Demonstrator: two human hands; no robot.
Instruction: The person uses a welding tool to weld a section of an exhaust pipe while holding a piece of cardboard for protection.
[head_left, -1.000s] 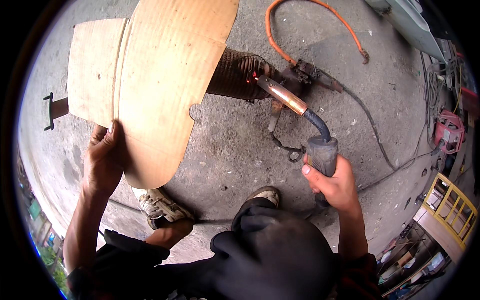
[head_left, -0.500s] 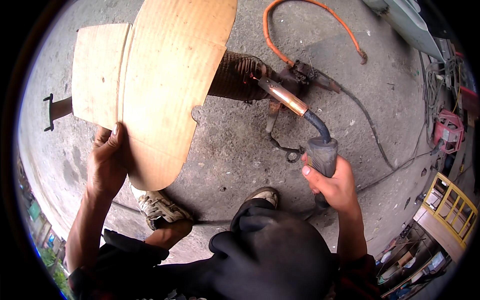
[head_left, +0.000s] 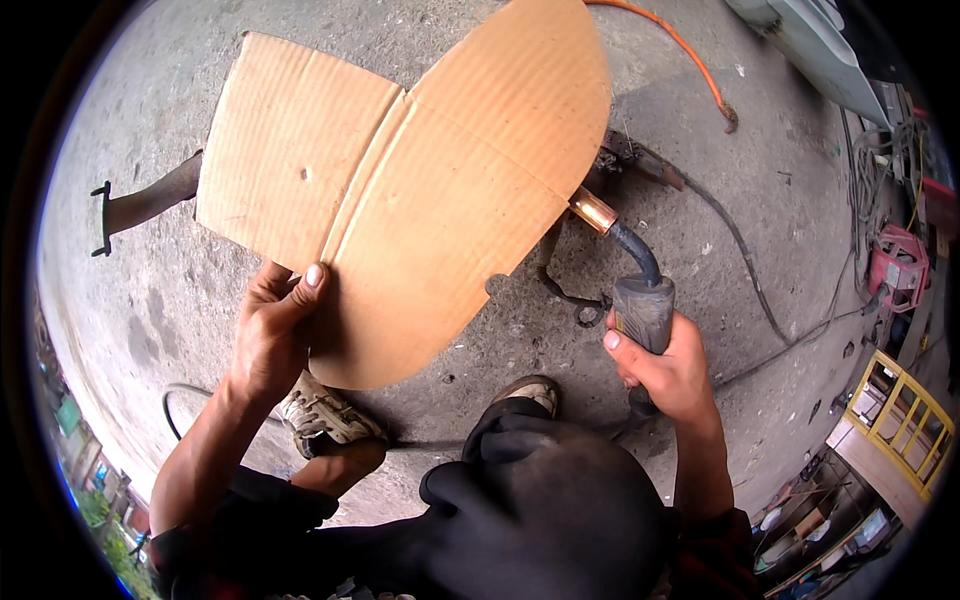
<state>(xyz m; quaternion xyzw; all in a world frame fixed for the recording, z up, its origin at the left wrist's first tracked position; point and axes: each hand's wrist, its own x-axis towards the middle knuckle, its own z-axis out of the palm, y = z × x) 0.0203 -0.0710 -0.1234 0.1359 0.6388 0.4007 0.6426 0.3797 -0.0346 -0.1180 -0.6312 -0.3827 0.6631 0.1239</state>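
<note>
A large cut piece of brown cardboard [head_left: 440, 210] is gripped at its lower edge by my left hand [head_left: 280, 320], its thumb pressed on the face. My right hand [head_left: 655, 360] is closed round the grey handle of a welding torch [head_left: 642, 310], whose copper neck [head_left: 595, 212] runs up under the cardboard, hiding its tip. Behind the cardboard lies a rusty pipe assembly, with a flanged pipe [head_left: 140, 210] showing at left and dark metal parts [head_left: 630, 155] at right. My shoes [head_left: 330, 410] are below on the concrete floor.
An orange hose [head_left: 700, 65] and black cables [head_left: 740, 240] lie on the concrete. At right are a pink-red machine [head_left: 897, 265], a yellow rack [head_left: 895, 420], a pale sheet-metal panel [head_left: 820, 55] and clutter. Some greenery shows at the lower left edge.
My left hand has moved right and tilted the cardboard clockwise, so it now covers the mesh pipe section, the torch tip and most of the orange hose's loop. My right hand stays put.
</note>
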